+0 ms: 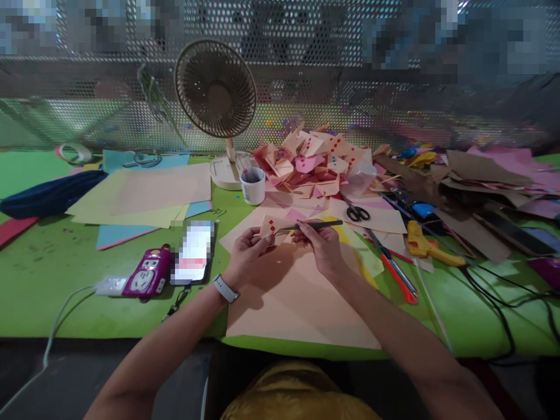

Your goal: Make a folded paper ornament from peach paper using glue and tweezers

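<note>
My left hand is closed on a small peach paper piece with red diamond shapes on it. Between the fingers of my right hand is a pair of dark tweezers, its bent tip reaching the paper by my left fingertips. Whether the tip pinches anything is too small to tell. Both hands are above a large peach sheet on the green table. Just beyond them lie more loose paper pieces, with black-handled scissors to the right.
A fan and a white cup stand behind a phone and a purple power socket. At the back is a heap of folded paper. A red utility knife and a yellow glue gun with trailing black cables lie right.
</note>
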A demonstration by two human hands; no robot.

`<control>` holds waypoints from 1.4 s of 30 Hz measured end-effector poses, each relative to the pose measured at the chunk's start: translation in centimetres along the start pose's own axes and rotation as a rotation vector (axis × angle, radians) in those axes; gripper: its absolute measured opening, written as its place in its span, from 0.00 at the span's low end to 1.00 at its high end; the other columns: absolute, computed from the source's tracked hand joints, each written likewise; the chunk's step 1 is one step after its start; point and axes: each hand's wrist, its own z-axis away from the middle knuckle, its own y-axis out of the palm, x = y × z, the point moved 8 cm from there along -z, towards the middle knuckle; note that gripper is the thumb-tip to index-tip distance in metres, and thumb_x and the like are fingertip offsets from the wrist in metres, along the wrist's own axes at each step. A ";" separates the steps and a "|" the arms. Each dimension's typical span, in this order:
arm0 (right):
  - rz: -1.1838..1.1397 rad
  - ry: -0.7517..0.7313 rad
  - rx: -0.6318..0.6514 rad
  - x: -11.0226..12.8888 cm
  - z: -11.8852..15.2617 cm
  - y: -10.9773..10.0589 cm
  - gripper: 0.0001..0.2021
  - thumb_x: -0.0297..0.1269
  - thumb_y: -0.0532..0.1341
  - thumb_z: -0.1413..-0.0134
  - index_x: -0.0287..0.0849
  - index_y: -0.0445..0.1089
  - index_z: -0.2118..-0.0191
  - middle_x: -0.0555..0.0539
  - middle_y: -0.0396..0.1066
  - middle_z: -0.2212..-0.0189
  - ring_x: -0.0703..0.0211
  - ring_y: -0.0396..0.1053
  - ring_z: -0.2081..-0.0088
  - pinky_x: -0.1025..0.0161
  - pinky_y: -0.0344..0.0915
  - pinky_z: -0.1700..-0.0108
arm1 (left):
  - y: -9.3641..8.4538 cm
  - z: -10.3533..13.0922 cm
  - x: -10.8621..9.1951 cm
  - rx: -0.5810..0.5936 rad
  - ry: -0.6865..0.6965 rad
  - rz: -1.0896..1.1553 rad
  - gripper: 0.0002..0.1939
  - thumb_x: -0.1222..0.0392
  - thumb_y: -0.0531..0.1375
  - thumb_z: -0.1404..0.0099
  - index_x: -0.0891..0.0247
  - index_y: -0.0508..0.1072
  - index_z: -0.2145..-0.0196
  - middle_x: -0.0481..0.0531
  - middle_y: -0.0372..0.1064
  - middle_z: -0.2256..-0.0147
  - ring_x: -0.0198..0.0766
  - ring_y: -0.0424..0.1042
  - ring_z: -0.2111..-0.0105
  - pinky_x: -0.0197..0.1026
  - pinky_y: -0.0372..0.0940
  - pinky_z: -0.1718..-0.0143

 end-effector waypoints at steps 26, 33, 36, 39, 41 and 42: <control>0.629 -0.289 0.261 2.6 -2.9 -1.9 0.23 0.48 0.66 0.50 0.46 0.70 0.49 0.46 0.76 0.59 0.52 0.74 0.57 0.59 0.68 0.56 | -0.3 -0.2 -0.3 -0.040 0.023 -0.025 0.22 0.56 0.74 0.54 0.65 0.73 0.63 0.44 0.70 0.74 0.30 0.72 0.70 0.35 0.71 0.63; 0.589 -0.262 0.385 1.5 -2.5 -1.3 0.18 0.50 0.62 0.45 0.43 0.74 0.55 0.46 0.76 0.61 0.55 0.73 0.60 0.63 0.66 0.62 | -0.4 -0.2 -0.3 -0.049 0.014 -0.053 0.22 0.53 0.73 0.53 0.65 0.74 0.63 0.50 0.74 0.63 0.33 0.72 0.67 0.37 0.72 0.64; 0.579 -0.264 0.406 1.6 -2.1 -1.0 0.17 0.50 0.62 0.44 0.44 0.75 0.56 0.46 0.76 0.61 0.54 0.73 0.60 0.63 0.66 0.62 | -0.7 -0.3 -0.3 -0.078 0.011 -0.085 0.24 0.54 0.74 0.55 0.66 0.73 0.63 0.47 0.73 0.69 0.29 0.71 0.71 0.34 0.69 0.66; 0.578 -0.258 0.422 1.5 -2.0 -0.9 0.17 0.50 0.62 0.45 0.44 0.76 0.56 0.45 0.76 0.60 0.53 0.73 0.60 0.63 0.66 0.62 | -0.9 -0.5 -0.5 -0.087 0.039 -0.104 0.24 0.54 0.74 0.55 0.66 0.73 0.63 0.43 0.70 0.76 0.26 0.67 0.76 0.31 0.66 0.68; 0.569 -0.248 0.419 1.3 -2.1 -0.9 0.17 0.50 0.63 0.46 0.43 0.76 0.57 0.45 0.76 0.60 0.54 0.73 0.61 0.63 0.66 0.63 | -0.8 -0.5 -0.6 -0.076 0.059 -0.110 0.24 0.54 0.74 0.55 0.65 0.73 0.63 0.43 0.69 0.77 0.26 0.66 0.78 0.31 0.65 0.70; 0.561 -0.237 0.418 1.2 -2.2 -1.0 0.17 0.49 0.63 0.46 0.43 0.76 0.58 0.45 0.76 0.61 0.54 0.73 0.61 0.63 0.66 0.63 | -0.8 -0.6 -0.6 -0.068 0.064 -0.113 0.24 0.54 0.74 0.55 0.65 0.73 0.63 0.43 0.69 0.77 0.26 0.65 0.78 0.31 0.64 0.70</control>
